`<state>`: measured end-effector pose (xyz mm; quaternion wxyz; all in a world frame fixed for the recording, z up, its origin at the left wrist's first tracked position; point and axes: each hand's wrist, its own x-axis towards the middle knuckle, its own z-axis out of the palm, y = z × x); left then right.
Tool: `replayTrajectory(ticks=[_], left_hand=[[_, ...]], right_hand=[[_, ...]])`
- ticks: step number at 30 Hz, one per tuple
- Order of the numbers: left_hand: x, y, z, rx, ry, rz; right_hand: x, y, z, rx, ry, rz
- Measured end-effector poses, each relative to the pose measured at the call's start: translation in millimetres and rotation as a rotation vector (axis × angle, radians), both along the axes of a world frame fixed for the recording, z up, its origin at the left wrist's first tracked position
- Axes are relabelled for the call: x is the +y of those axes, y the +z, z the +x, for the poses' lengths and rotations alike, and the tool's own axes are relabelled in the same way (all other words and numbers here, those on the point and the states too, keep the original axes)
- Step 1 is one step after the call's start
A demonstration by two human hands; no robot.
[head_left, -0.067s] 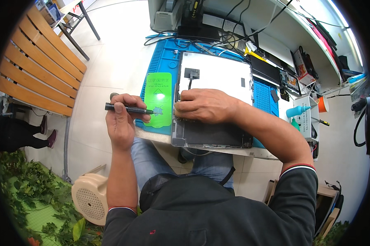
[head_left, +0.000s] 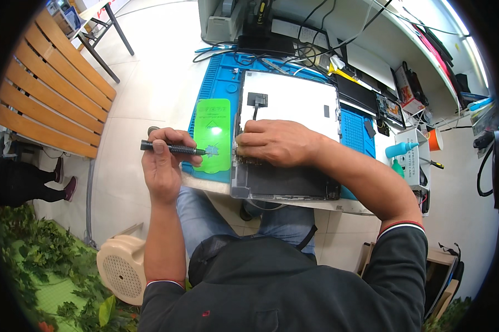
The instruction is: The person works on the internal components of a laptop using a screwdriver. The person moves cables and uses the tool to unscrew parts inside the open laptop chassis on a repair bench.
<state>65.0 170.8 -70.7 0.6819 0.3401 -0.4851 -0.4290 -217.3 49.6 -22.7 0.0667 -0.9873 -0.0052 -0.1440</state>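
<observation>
My left hand is closed around a dark screwdriver, held level with its tip pointing right over a green card-like sheet. An opened tablet lies at the table's front: its white-backed screen panel at the back, its dark housing nearest me. Across the seam between them rests my right hand, fingers bent and pressed together at the tablet's left edge. Whatever is under those fingertips is hidden. A short black ribbon cable runs from the panel down toward this hand.
Under the tablet is a blue work mat. Cables and a black box crowd the back. To the right stand a light-blue bottle, a white box and an orange cup. A beige stool is at lower left.
</observation>
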Motion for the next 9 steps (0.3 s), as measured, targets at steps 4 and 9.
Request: replayTrajectory(ticks=[4,9], left_hand=[[0,-2,0,0.02,-0.007,-0.003],[-1,-5,4,-0.012,-0.018,-0.01]], right_hand=[[3,-1,-5,-0.024,-0.084,0.121],[8,12,-5,0.082,-0.111,0.15]])
